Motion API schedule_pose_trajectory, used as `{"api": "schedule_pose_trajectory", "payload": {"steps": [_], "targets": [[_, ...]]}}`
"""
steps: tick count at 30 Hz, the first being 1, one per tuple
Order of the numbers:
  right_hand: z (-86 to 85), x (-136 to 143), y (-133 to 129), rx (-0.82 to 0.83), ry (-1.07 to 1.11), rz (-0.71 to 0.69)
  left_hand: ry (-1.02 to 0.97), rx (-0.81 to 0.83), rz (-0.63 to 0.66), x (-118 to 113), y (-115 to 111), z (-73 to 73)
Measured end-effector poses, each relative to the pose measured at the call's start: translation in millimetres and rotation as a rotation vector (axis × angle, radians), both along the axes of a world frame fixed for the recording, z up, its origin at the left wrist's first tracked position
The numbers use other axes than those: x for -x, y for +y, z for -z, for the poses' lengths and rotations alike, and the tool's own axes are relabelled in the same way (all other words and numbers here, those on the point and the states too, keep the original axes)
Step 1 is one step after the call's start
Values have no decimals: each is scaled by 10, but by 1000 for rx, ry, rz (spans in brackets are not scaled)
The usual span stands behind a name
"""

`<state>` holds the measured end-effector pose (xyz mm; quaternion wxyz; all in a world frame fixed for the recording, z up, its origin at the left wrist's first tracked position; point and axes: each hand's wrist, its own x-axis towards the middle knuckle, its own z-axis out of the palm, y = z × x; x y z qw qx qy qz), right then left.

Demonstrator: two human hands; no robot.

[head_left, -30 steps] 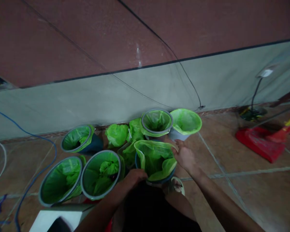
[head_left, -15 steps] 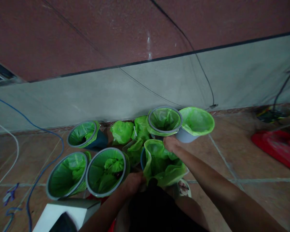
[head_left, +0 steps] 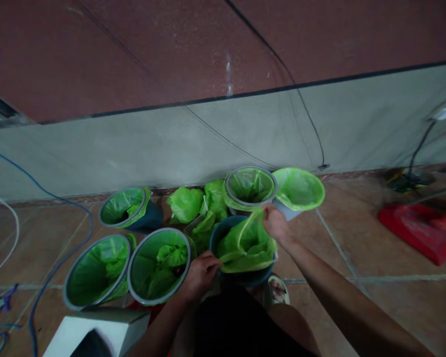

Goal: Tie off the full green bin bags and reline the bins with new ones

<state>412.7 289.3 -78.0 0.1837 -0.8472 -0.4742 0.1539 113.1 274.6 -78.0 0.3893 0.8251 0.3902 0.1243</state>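
A green plastic bag [head_left: 247, 243] is stretched between my hands, inside a blue bin [head_left: 216, 237] whose rim shows around it. My left hand [head_left: 202, 272] pinches the bag's near left edge. On the far right side, my right hand [head_left: 276, 223] is closed on the raised edge of the same bag. Behind the blue bin stand a grey-rimmed bin [head_left: 250, 202] lined with green and a light grey bin [head_left: 288, 212] with a green liner folded over its rim. To the left, another lined bin [head_left: 158, 300] is close to my left wrist.
Two more lined bins, one at front left [head_left: 72, 300] and one behind it [head_left: 148, 215], stand on the tiles. Green bags [head_left: 186, 204] lie near the wall. A white box [head_left: 92, 327], blue cable [head_left: 37, 292] and red dustpan-like object [head_left: 412, 230] are also there.
The bag's edges have come off the blue bin's rim, which now shows. My right hand has moved slightly right with the bag's edge; the bag is drawn up and narrower.
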Motion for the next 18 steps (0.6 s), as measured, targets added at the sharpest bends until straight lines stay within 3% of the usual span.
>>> {"api": "schedule_pose_trajectory", "payload": {"steps": [3,7,11,14,18], "targets": [[-21,-74,-48,-74,28,94,-35,-8,-89,38,-2,-44],[-62,-129,-77,-132,46,117,-14,-39,-119,50,11,-102],[-44,-217,-120,-129,63,124,227,-56,-107,223,36,8],[-13,-362,-200,-173,132,217,454,-29,-59,448,33,104],[96,-518,-478,-214,234,367,582,12,-7,593,15,41]]}}
